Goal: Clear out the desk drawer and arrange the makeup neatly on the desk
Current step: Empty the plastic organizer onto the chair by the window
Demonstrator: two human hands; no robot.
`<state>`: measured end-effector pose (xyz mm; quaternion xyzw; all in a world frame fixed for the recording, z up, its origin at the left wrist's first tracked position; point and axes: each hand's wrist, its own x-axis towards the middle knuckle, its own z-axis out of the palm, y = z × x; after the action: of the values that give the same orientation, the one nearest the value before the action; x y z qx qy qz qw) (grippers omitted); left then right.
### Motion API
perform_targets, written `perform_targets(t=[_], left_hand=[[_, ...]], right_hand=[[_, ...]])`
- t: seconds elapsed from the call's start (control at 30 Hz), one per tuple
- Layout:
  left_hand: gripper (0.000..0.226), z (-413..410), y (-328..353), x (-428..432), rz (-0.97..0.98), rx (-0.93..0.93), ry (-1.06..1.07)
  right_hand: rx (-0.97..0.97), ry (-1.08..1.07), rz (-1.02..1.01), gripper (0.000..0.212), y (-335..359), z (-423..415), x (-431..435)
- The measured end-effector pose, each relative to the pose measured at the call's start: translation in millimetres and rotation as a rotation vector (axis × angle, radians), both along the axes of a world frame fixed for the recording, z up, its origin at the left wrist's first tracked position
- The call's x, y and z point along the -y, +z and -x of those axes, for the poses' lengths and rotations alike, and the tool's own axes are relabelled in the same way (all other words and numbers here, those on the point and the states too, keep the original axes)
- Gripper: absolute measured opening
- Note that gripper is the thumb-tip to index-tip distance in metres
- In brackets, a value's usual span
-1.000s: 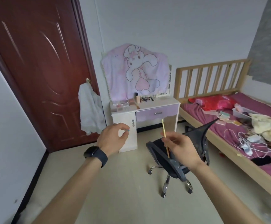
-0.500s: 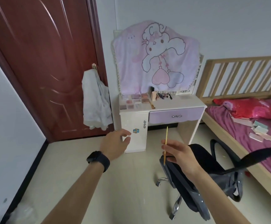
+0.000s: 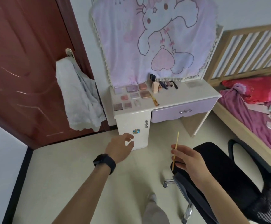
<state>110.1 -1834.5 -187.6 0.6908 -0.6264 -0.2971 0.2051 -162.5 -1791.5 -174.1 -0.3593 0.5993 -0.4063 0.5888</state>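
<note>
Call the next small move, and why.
Probably step closer and lay the thin stick pinched in the right hand beside the brush on the desk top: the makeup is already in rows there, the drawer is shut, the left hand holds nothing.

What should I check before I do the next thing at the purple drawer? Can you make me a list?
1. Drawer open? Not ok: the purple drawer is shut.
2. Anything left inside it? Cannot tell while it is shut.
3. Right hand free? Not ok: the right hand pinches a thin stick.
4. Left hand free? Ok: the left hand is loosely curled and seems empty.
5. Room on the desk top? Ok: there is bare space to the right of the makeup.
6. Chair out of the way? Cannot tell: the black chair stands on the drawer's side.
</note>
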Motion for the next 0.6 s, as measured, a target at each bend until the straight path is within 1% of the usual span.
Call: perform_targets(t=[0.13,0.27,0.43,0.6], left_hand=[[0.026,1,-19,84,-0.029,0.072,-0.056],[0.026,4,-26,167,-0.073,0.050,-0.066],[0.027,8,-32,261,-0.119,0.076,-0.078],[0.029,19,-56,341,-0.191,0.083,-0.149]], right_hand=[[-0.010,-0.019,-0.035,0.016,-24,-6,74],[-0.024,-0.052,-0.061,0.019,-39,-7,150],[-0.058,-0.079,-0.117,0.023,-51,-7,235],[-0.103,-0.050,-0.173,0.022,-67,-2,315]])
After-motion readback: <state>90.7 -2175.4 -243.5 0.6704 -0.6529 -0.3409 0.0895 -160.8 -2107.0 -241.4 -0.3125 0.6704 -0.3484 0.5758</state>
